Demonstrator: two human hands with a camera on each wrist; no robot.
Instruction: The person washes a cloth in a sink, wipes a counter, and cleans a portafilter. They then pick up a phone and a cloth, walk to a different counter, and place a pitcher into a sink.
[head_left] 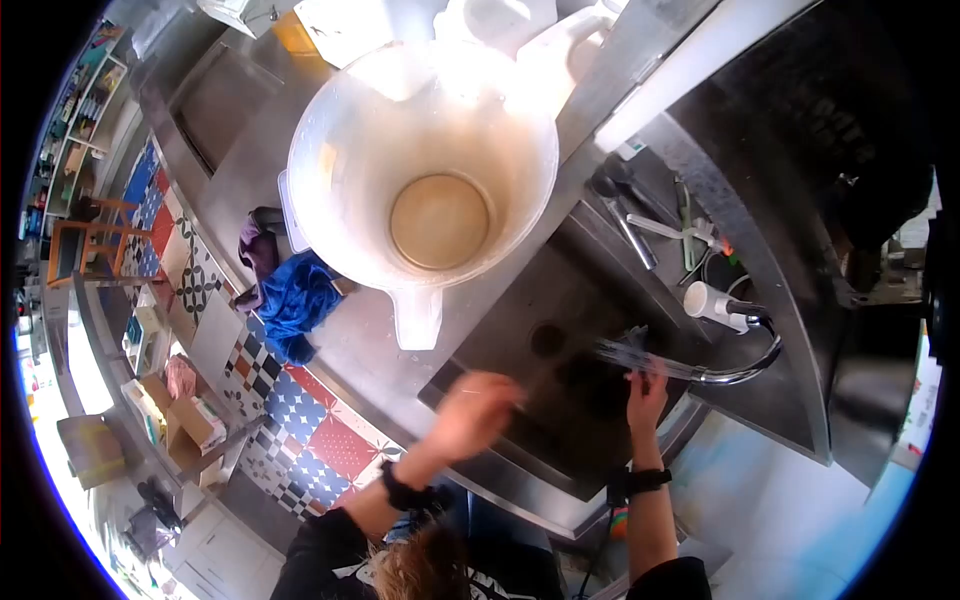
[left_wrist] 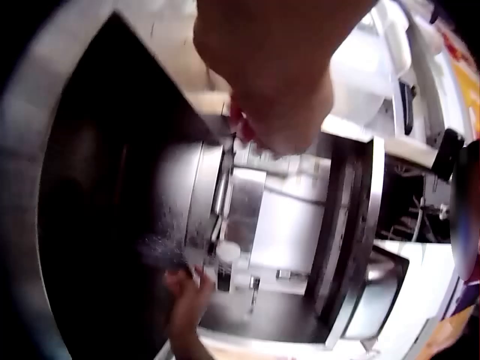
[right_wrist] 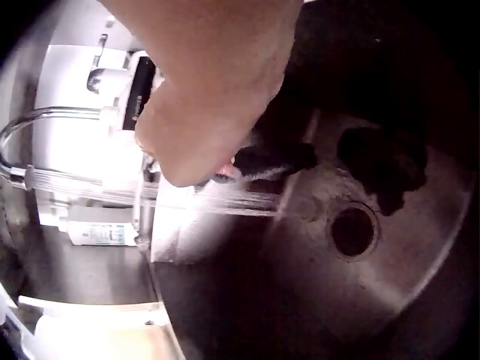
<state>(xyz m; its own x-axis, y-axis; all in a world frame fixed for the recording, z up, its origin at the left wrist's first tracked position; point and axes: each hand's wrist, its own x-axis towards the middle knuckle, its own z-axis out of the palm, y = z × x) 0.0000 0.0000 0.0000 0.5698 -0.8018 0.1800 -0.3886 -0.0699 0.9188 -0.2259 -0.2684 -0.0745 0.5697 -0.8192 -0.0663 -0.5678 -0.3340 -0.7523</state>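
Note:
In the head view my right hand (head_left: 647,400) is at the running water (head_left: 645,358) from the curved tap (head_left: 745,372), over the dark sink (head_left: 560,395). Seen from the right wrist, that hand (right_wrist: 214,97) grips a dark, cloth-like item (right_wrist: 281,160) beside the stream. A second dark item (right_wrist: 382,161) lies on the sink bottom near the drain (right_wrist: 353,230). My left hand (head_left: 475,415) is blurred above the sink's left edge, fingers loosely bent, with nothing visibly held; the left wrist view shows it (left_wrist: 266,90) from behind, apart from the right hand (left_wrist: 187,304).
A large translucent jug (head_left: 440,290) fills the upper middle of the head view, close to the camera. Blue cloth (head_left: 298,305) and purple cloth (head_left: 262,245) lie at the counter's left edge. Utensils (head_left: 690,232) and a white cup (head_left: 706,303) stand beyond the sink.

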